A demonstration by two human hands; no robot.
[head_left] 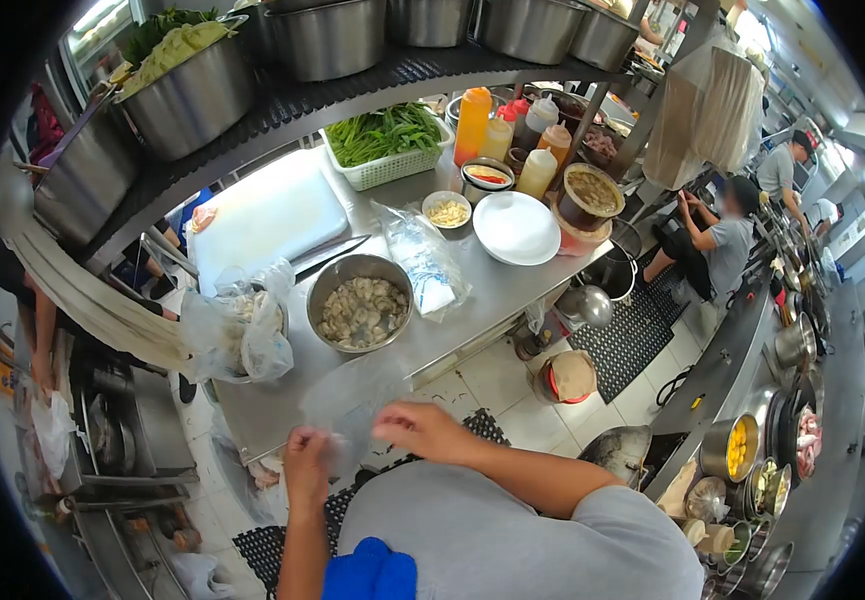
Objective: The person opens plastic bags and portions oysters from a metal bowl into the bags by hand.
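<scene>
My left hand (309, 458) is closed on the edge of a clear plastic bag (350, 405) at the front edge of the steel counter. To its right, my right hand (412, 430) is near the bag, its fingers blurred by motion. Beyond the bag stands a steel bowl (360, 302) of pale, wet food pieces. Left of the bowl is a container wrapped in clear plastic (242, 325). A plastic packet (420, 262) lies to the bowl's right. Behind the bowl, a knife (330, 256) rests beside a white cutting board (267, 215).
Squeeze bottles (472, 125), a white plate (516, 228) and a basket of greens (387, 150) stand farther back. A shelf with steel pots (324, 40) hangs above. On the right, a seated person (727, 240) is beside a black mat (637, 320).
</scene>
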